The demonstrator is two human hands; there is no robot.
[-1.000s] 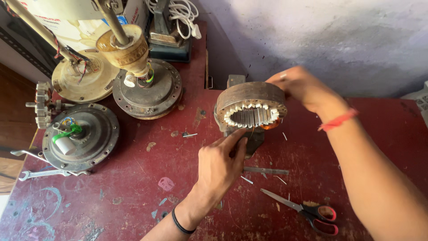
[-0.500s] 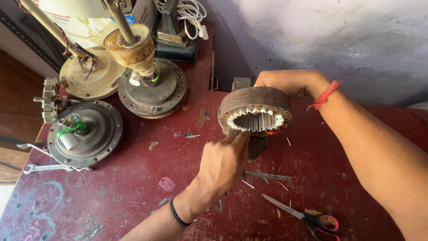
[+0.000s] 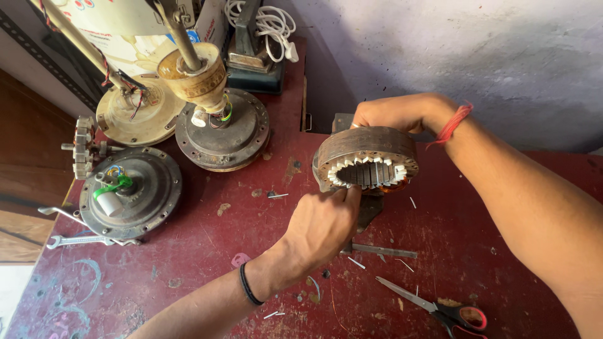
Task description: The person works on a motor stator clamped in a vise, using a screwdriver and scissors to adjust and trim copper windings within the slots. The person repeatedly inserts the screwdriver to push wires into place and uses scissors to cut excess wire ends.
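Note:
A round rusty-brown stator ring [image 3: 370,147] with white slot liners around its inner hole is held above the dark red table [image 3: 188,263]. My right hand [image 3: 399,113], with a red thread at the wrist, grips the ring's far top rim. My left hand [image 3: 323,226], with a black band at the wrist, pinches the ring's near lower edge with fingers closed. Beneath the ring a dark metal stand [image 3: 370,210] is partly hidden.
Ceiling fan motor housings [image 3: 223,135] [image 3: 129,191] and a cream one [image 3: 132,116] stand at the left. A spanner [image 3: 81,240] lies at the left edge. Scissors with red-black handles [image 3: 440,307] lie at the front right. A white cable coil [image 3: 270,25] sits at the back.
My right hand has shifted left along the ring's top rim. My left hand has risen from below the ring to its near lower edge. The view has drifted slightly.

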